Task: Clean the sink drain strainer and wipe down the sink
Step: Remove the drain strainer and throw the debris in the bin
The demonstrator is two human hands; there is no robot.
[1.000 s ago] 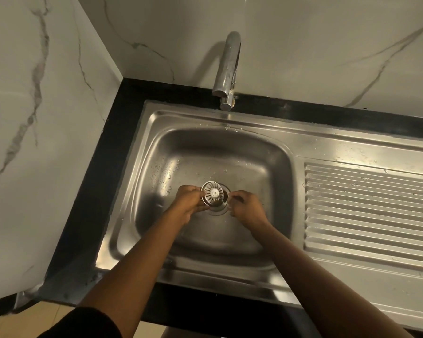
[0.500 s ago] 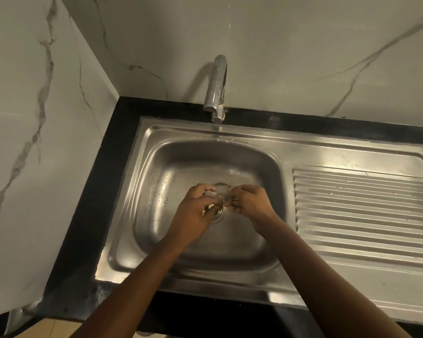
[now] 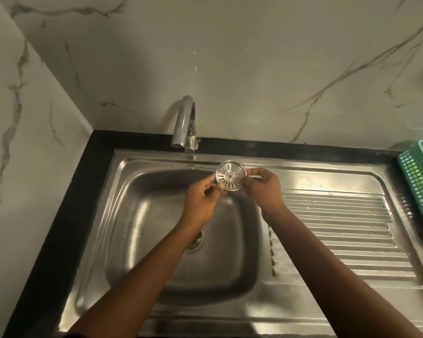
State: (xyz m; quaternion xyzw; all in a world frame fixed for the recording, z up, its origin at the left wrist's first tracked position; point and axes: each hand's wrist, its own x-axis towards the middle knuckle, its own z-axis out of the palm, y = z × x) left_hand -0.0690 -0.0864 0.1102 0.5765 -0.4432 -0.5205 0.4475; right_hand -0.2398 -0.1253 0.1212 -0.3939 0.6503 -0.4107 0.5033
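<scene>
The round slotted metal drain strainer [image 3: 230, 176] is held up above the stainless steel sink [image 3: 142, 215], its flat slotted face turned toward me. My left hand [image 3: 202, 203] pinches its lower left edge and my right hand [image 3: 264, 189] pinches its right edge. Below, the open drain hole [image 3: 197, 239] shows in the basin floor, partly hidden by my left forearm.
A chrome faucet [image 3: 185, 123] stands at the back edge, spout over the basin. A ribbed draining board [image 3: 340, 230] lies to the right. A green plastic basket [image 3: 419, 184] sits at the far right on the black counter [image 3: 66, 203]. Marble walls close the left and back.
Both hands lifted the strainer out of the drain and raised it above the basin toward the faucet. The head camera tilted up, and the green basket came into sight.
</scene>
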